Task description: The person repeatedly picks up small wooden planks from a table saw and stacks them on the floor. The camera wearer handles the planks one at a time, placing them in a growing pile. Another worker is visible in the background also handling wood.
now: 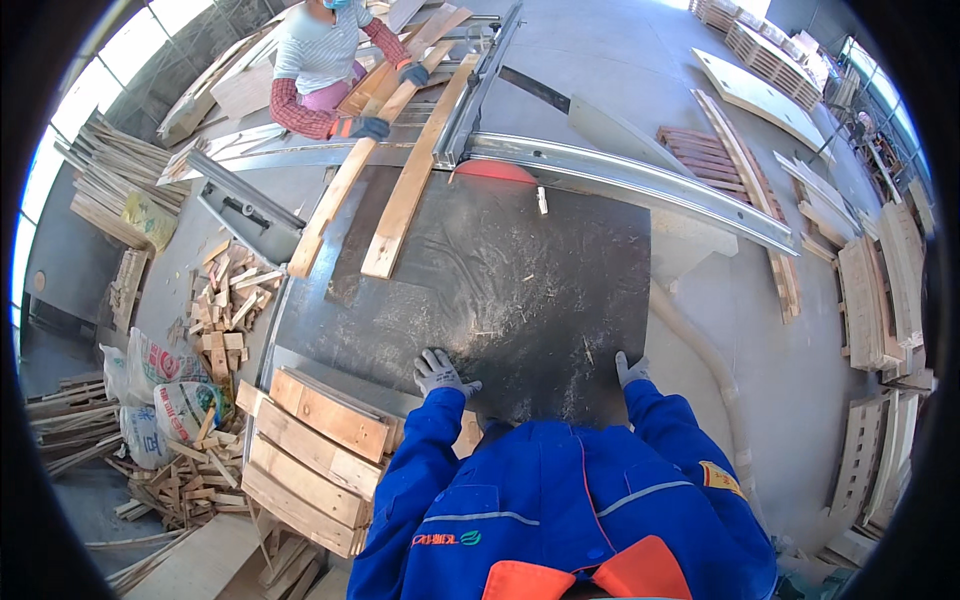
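Observation:
Both my hands wear grey work gloves. My left hand [441,373] lies on the near part of a dark, sawdust-covered saw table [560,270], its fingers spread and nothing in it. At the table's near right corner rests my right hand [632,370], fingers extended, holding nothing visible. A red saw guard [495,172] stands at the table's far side. Two wooden planks reach onto the table's far left: a light plank [415,190] and a plank [335,210] farther left. A co-worker's gloved hands are on the left one.
Stacked short boards [315,455] stand left of my left arm. Offcuts [235,290] and white sacks [165,385] lie on the floor beyond. A metal rail [640,170] crosses the far edge. The co-worker [320,65] stands at the far left; a hose [705,350] runs right.

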Available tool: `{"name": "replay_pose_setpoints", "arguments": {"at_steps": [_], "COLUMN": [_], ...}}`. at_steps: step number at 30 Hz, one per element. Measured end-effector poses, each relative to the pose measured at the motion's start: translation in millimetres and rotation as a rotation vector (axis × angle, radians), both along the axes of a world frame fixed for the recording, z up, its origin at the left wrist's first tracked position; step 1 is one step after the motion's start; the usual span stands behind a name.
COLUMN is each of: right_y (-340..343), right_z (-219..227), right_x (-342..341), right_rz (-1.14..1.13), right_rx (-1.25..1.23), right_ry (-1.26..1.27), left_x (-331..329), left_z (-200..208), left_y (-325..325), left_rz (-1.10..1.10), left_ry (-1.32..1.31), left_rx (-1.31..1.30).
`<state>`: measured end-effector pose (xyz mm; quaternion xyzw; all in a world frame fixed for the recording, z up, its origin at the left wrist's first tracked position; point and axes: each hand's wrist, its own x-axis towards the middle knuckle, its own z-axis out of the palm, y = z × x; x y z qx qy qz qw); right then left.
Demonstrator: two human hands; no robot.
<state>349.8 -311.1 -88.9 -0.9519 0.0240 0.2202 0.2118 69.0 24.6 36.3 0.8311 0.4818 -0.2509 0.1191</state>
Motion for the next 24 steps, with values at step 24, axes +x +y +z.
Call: {"name": "replay_pose_setpoints", "arguments": {"at_steps": [24], "right_y": [-1.8], "right_z": [1.6], "right_x": [-2.5], "right_rz": [-0.014], "right_rx": [0.044], "right_ry": [-0.03], "left_x": [4.0], "left_z": [3.2], "left_y": [-1.0], "left_rz": [-0.026], "left_ry": [0.046], "left_rx": [0.004]}}
